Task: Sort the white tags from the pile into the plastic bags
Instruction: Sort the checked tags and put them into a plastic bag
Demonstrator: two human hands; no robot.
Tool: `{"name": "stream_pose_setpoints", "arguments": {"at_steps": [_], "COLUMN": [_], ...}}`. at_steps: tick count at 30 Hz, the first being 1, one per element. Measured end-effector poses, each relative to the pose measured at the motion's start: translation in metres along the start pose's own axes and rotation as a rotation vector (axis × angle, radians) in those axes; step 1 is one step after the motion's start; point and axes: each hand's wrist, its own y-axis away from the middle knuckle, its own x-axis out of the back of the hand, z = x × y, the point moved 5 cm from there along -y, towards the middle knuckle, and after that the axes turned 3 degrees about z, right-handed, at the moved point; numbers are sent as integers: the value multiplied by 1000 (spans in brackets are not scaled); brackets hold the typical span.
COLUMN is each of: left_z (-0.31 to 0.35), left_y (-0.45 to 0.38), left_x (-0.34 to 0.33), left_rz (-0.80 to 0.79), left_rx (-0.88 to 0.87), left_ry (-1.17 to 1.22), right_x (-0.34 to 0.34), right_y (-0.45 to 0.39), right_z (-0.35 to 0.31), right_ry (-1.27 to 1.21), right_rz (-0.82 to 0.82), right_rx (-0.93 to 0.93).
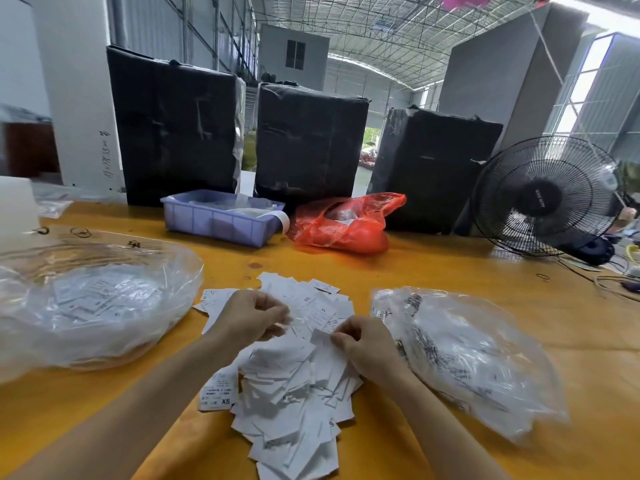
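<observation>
Item: pile of white tags (pixel 294 368), loose and overlapping, at the near centre of the yellow surface (pixel 450 271), between two clear plastic bags. Left bag (pixel 93 303): open-mouthed, tags visible inside, well apart from the pile. Right bag (pixel 467 355): likewise holding tags, its edge just beside the pile. Size marks legible on some tags: XS, XL, XXL. Left hand (pixel 249 320): fingers curled over the pile's far part, grip narrow and pinched at the fingertips; whether a tag is between them cannot be told. Right hand (pixel 363 344): grip closed on a single tag's edge (pixel 322 337), lifting it off the heap. Step in hand, by judgement: picking out one tag and reading its size before bagging. To do it well: separate one tag only, since the sheets cling and overlap; turn the printed face up; confirm the size mark; carry it fully past the bag's mouth before release. Which size goes to which bag cannot be read here. Background items: purple tray (pixel 221 220), red bag (pixel 346 223), three black wrapped bales (pixel 311 140), black fan (pixel 543 195).
</observation>
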Motion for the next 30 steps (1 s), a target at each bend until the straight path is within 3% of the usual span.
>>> {"name": "stream_pose_setpoints", "arguments": {"at_steps": [3,7,10,12,16,18,23,30], "left_z": [-1,1,4,5,7,7,4,7], "left_y": [-1,-4,-3,-2,-2,-2,-5,-1], "left_x": [4,15,18,18,21,21,19,11], "left_rz": [34,121,158,160,162,173,142,56], "left_rx": [6,-15,-38,-45,-56,-75,-37,2], "left_ry": [3,40,61,66,49,57,72,165], "right_x": [1,-8,-38,-57,-63,-56,-30,-13], "right_y": [0,5,11,12,14,11,3,4], "right_z": [0,-23,-46,-51,-56,-54,-39,-20], "right_ry": [74,236,266,427,584,502,-32,-390], "right_rz": [44,153,-29,-177,-140,-88,-90,45], "right_rx": [28,292,459,512,664,591,212,125]}}
